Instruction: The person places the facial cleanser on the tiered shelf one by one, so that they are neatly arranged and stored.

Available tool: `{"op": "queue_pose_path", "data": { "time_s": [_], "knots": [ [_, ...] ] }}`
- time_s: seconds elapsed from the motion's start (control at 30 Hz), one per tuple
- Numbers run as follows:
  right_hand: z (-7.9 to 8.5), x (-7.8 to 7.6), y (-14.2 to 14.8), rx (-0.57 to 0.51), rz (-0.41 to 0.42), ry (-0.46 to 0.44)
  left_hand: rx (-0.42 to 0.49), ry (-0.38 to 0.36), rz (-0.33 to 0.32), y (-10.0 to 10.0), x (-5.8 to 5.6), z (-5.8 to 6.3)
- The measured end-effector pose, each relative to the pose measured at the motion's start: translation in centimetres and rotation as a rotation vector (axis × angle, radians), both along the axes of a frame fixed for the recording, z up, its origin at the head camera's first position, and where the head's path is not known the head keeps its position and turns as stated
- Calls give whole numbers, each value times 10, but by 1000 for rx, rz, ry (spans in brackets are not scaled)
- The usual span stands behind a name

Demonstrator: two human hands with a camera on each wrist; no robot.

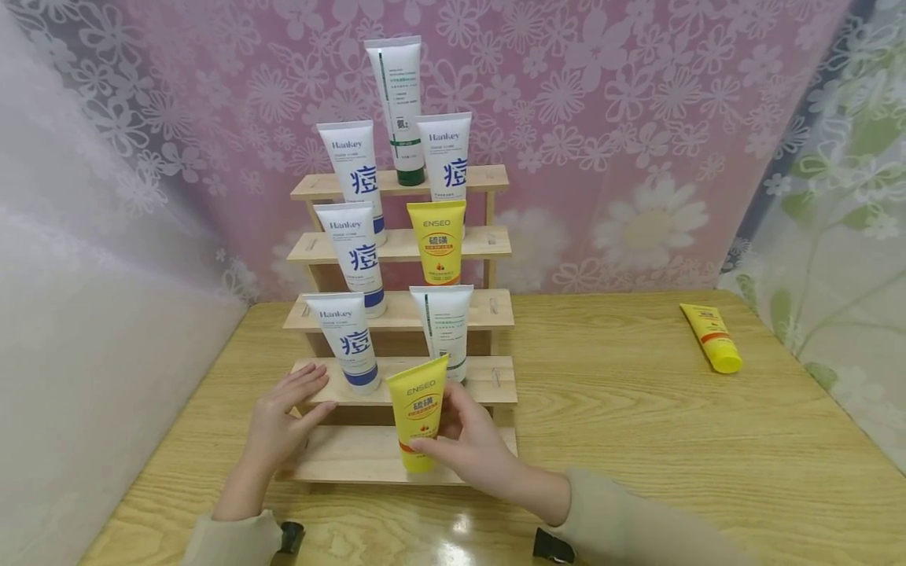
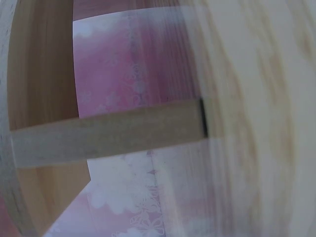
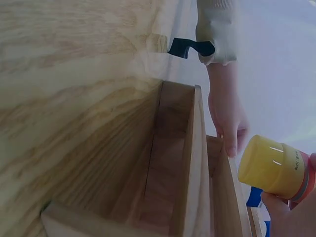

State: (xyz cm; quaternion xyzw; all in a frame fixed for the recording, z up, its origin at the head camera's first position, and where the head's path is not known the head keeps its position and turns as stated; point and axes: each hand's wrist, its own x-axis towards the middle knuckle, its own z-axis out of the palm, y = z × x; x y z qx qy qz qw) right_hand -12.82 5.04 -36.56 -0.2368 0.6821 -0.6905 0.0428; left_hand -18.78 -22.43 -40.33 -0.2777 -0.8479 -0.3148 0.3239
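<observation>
My right hand (image 1: 481, 448) grips a yellow ENSEO tube (image 1: 418, 409), thumb on its front and fingers behind. The tube leans slightly over the lowest step of a wooden tiered rack (image 1: 347, 456); whether its cap touches the step, I cannot tell. In the right wrist view its yellow cap (image 3: 266, 163) shows beside part of the right hand (image 3: 291, 217). My left hand (image 1: 283, 417) rests at the left end of the second step, holding no tube. Nearest to it stands a white and blue Hankey tube (image 1: 347, 342). A white and green tube (image 1: 447, 322) stands partly hidden behind the yellow one.
Higher steps bear more Hankey tubes (image 1: 354, 248), another yellow tube (image 1: 436, 244) and a tall white and green tube (image 1: 399, 102) at the top. One yellow tube (image 1: 711, 338) lies on the wooden table (image 1: 637, 440) at the right. A floral curtain (image 1: 566, 118) hangs behind.
</observation>
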Motion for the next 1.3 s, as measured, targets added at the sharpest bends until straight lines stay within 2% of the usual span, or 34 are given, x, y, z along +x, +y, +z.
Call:
{"op": "queue_pose_path", "data": {
  "time_s": [0.1, 0.27, 0.4, 0.53, 0.63, 0.87, 1.03, 1.3],
  "knots": [
    [0, -1, -10, 24, -12, -17, -1, 14, -2, 0, 0, 0],
    [11, 2, -25, 31, -48, -29, 4, 16, -6, 0, 1, 0],
    [18, 5, -36, 40, -76, -15, 5, 11, -5, 0, 1, 1],
    [19, 5, -45, 46, -96, 11, 3, 13, -11, 0, 1, 1],
    [16, 4, -53, 41, -101, 33, 2, 16, -14, -1, 1, 0],
    [-10, -7, -71, 74, -128, 77, -5, 6, -6, -1, -1, -2],
    [-17, -8, -78, 86, -158, 138, 5, 10, 0, -1, -1, -3],
    [-23, -7, -83, 102, -181, 161, 24, 17, -15, -2, -1, -3]
  ]
}}
